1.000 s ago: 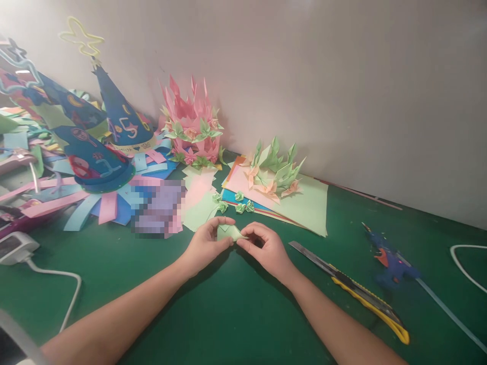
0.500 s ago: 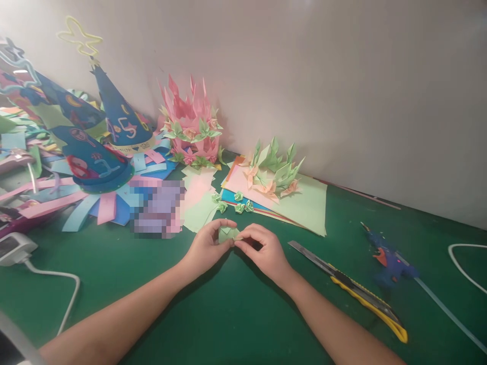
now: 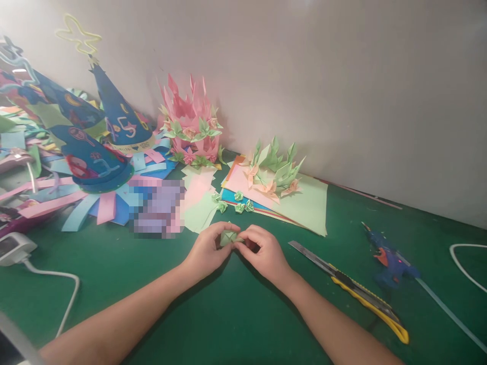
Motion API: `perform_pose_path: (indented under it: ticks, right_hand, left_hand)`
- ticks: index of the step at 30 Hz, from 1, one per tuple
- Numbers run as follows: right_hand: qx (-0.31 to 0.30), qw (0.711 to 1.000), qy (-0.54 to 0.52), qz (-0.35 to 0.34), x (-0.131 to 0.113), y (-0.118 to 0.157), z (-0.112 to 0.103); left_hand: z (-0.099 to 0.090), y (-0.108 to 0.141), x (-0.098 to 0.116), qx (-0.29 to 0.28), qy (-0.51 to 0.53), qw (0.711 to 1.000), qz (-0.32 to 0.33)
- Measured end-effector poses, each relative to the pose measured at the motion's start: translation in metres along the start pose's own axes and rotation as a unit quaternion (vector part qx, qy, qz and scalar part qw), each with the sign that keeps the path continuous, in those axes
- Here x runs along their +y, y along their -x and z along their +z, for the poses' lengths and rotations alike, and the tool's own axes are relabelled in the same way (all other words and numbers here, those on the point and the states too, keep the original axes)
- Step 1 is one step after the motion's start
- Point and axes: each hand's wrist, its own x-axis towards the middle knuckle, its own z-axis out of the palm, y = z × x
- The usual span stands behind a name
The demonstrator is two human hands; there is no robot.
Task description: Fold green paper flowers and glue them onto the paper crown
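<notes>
A small folded piece of light green paper (image 3: 229, 236) with crossing creases is held between both hands, just above the green table (image 3: 243, 314). My left hand (image 3: 210, 246) is closed round its left side, thumb below and fingers above. At the paper's right edge, my right hand (image 3: 263, 252) pinches a corner between thumb and forefinger. Fingers cover part of the paper. Right behind the hands lie several small green paper roses (image 3: 239, 208). A green paper crown with orange flowers (image 3: 276, 172) rests on a stack of coloured sheets (image 3: 310, 205).
To the right lie a yellow utility knife (image 3: 350, 291), its blade extended, and a blue glue gun (image 3: 393, 263). A pink paper crown (image 3: 190, 121) stands by the wall. Blue cone hats (image 3: 122, 116) and paper strips (image 3: 106, 207) crowd the left, near a white cable (image 3: 74, 291).
The green paper has turned a little in my fingers and now shows its crossed creases. My left fingers have shifted slightly down over it; both hands stay in nearly the same place.
</notes>
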Motion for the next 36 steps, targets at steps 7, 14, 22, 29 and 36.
perform_pose_path:
  ticks: [7, 14, 22, 29, 36]
  right_hand:
    - [0.012, 1.000, 0.015, 0.020, -0.001, -0.001, 0.001]
    - [0.026, 0.998, -0.032, 0.055, -0.003, -0.002, -0.001]
    - [0.017, 0.996, -0.069, 0.059, -0.004, -0.003, -0.004]
    - [0.035, 0.995, -0.070, 0.062, -0.004, -0.003, -0.002]
    - [0.033, 0.992, -0.096, 0.074, -0.005, -0.003, -0.003]
  left_hand:
    - [0.001, 0.003, 0.000, -0.001, 0.027, 1.000, -0.002]
    - [0.000, 0.003, 0.005, 0.005, 0.037, 0.999, -0.004]
    - [-0.001, 0.003, 0.010, 0.011, 0.053, 0.997, -0.058]
    - [-0.001, 0.003, 0.013, 0.015, 0.046, 0.995, -0.082]
    - [0.001, 0.002, 0.014, 0.021, 0.104, 0.991, -0.081]
